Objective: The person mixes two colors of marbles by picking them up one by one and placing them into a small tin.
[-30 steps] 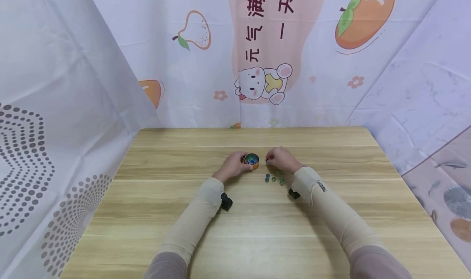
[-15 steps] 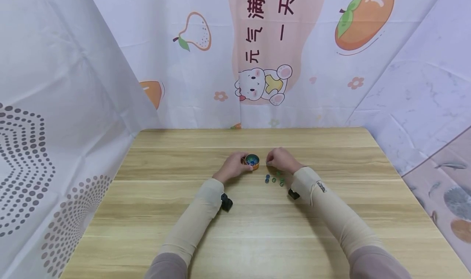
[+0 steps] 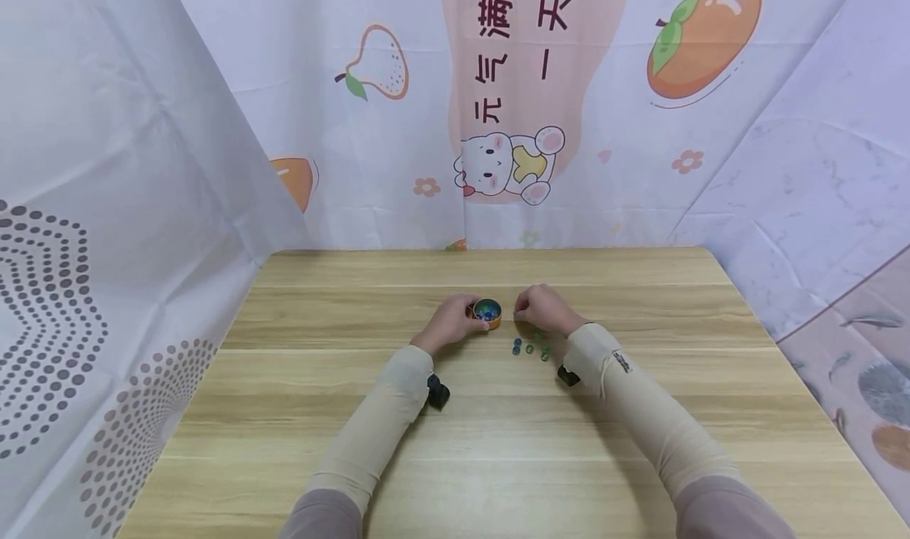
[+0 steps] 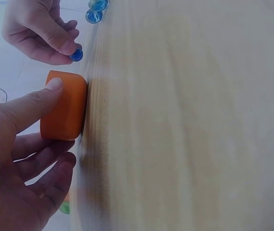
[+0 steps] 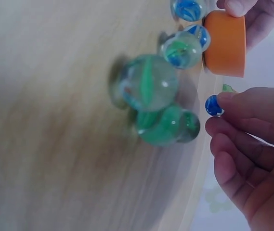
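Orange cup (image 4: 68, 110) gripped by the left hand (image 3: 452, 318); the right hand (image 3: 546, 308) pinches a blue marble (image 5: 214, 105), loose glass marbles (image 5: 149, 84) near its wrist.

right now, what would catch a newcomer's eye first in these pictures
Probably the orange cup holding marbles, toward the table's far edge, gripped by the left hand. Next, the blue marble pinched in the right hand, right of the cup. The big orange fruit print at the backdrop's upper right also stands out.

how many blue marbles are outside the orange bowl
3: one blue marble and a second blue marble close together on the table, a third blue marble pinched in the right hand. That hand may hide others.
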Tool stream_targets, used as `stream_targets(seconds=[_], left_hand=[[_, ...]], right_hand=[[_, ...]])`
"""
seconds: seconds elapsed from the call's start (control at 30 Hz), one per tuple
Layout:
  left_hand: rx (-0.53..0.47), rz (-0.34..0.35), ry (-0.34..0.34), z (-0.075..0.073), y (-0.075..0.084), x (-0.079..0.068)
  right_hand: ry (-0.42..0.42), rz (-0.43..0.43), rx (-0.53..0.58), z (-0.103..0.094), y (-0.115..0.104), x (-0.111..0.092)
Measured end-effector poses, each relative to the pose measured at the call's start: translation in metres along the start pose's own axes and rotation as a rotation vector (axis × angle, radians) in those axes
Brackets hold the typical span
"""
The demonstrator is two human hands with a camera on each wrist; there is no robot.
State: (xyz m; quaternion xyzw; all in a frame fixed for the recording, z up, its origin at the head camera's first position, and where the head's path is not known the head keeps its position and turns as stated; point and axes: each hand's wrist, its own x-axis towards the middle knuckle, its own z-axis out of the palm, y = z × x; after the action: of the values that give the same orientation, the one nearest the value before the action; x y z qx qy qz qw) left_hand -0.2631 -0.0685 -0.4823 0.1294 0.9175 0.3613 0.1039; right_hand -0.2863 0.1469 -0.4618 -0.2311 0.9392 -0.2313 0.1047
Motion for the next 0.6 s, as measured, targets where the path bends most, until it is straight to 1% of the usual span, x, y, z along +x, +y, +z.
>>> stream_targets(seconds=[0.27,0.6], left_hand=[[-0.006,-0.001,-0.005,0.0,0.001,-0.001],[-0.007,-0.001,-0.003,-0.001,0.002,-0.001]], right_hand=[[0.028,-0.002,0.03,-0.003,-0.004,-0.001],[0.08,-0.05,0.014,-0.006,-0.011,0.0]])
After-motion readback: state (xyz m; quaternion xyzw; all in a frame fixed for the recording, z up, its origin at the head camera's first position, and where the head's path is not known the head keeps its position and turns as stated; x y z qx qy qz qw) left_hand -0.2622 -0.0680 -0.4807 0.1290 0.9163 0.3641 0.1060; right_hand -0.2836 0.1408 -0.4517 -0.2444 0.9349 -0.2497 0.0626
